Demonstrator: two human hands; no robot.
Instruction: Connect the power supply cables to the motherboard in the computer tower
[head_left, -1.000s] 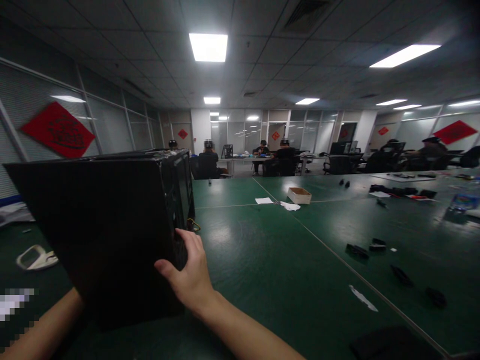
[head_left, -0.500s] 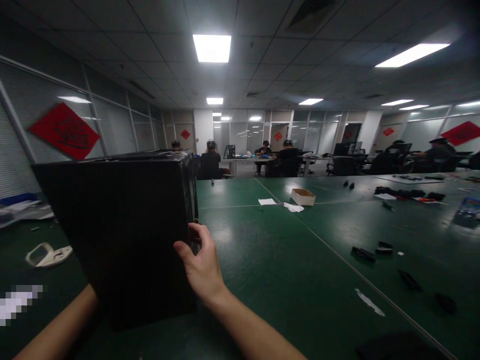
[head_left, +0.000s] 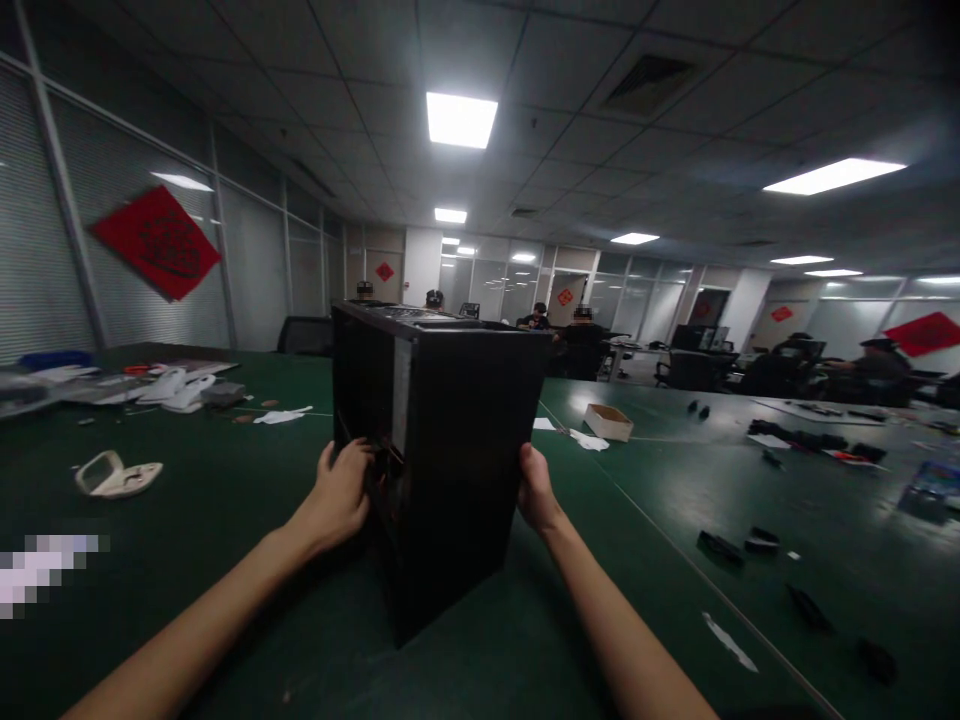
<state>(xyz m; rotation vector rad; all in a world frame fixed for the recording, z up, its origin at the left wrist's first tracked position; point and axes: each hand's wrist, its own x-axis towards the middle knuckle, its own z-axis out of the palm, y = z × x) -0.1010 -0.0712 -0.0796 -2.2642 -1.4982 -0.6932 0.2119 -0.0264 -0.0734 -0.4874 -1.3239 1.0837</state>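
A black computer case (head_left: pixel 472 450) stands upright on the green table in front of me, turned at an angle, with its left side open and some wires visible inside. My left hand (head_left: pixel 339 502) grips the lower part of that open side, fingers hooked at the edge near the wires. On the opposite side my right hand (head_left: pixel 535 490) holds the case, thumb showing and the other fingers hidden behind it. The bottom of the case is dark, so I cannot tell whether it touches the table.
On the left lies a cream-coloured open piece (head_left: pixel 120 478), with papers and white bags (head_left: pixel 180 388) behind it. A small cardboard box (head_left: pixel 609 422) sits beyond the case. Several black parts (head_left: pixel 720 546) are scattered on the right. People sit at desks farther back.
The case has turned and moved right, so its open left side now shows. My left hand has come into view on that side. My right hand has shifted right with the case.
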